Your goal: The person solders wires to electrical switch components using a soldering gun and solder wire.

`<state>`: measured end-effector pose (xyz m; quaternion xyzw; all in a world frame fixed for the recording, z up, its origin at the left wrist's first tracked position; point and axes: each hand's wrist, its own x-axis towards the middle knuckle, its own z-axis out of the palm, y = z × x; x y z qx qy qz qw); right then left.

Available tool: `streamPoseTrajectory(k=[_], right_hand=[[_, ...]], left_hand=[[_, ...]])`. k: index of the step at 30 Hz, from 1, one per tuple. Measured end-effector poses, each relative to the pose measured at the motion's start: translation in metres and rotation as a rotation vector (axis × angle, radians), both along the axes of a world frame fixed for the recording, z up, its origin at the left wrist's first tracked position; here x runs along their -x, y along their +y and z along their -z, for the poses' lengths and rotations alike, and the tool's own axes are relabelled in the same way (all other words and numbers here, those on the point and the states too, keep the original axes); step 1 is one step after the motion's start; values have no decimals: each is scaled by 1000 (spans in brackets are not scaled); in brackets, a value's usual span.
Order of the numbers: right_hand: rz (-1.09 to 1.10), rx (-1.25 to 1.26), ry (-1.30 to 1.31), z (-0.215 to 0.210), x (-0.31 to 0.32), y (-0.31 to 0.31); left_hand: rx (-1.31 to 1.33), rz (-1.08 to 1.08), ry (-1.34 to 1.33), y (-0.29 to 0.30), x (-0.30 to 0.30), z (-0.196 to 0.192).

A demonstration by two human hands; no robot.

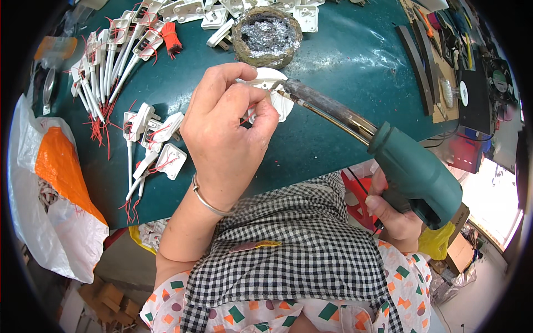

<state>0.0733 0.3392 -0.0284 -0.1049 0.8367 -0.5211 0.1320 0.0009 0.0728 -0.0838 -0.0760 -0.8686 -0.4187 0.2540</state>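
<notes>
My right hand [397, 222] grips the handle of a green soldering gun [416, 169]. Its long metal barrel slants up and left, and a thin tip ends at a white plastic housing [283, 105] on the table. Over that housing, my left hand [227, 114] is closed in a pinch. Whatever sits between its fingertips is too hidden to make out, though a bit of red wire shows beside them. The left hand covers part of the housing. Just beyond stands a round, crusted bowl [240, 41] with silvery, metal-like bits inside.
White housings with stems and red wires [147, 127] lie left of my left hand, with a larger bunch [114, 55] farther back. A bundle of red wires [171, 39] lies near it. Dark bars [416, 69] lie at the right. A white and orange sack [61, 183] stands at the left edge.
</notes>
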Motion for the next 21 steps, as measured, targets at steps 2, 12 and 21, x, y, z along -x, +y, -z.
streamPoseTrajectory(k=[2, 12, 21], right_hand=[[-20, -13, 10, 0, 1, 1], [-10, -71, 16, 0, -8, 1], [-1, -95, -9, -9, -6, -7]], left_hand=[[-1, 4, 7, 0, 1, 1], [22, -6, -3, 0, 1, -1], [4, -8, -3, 1, 1, 0]])
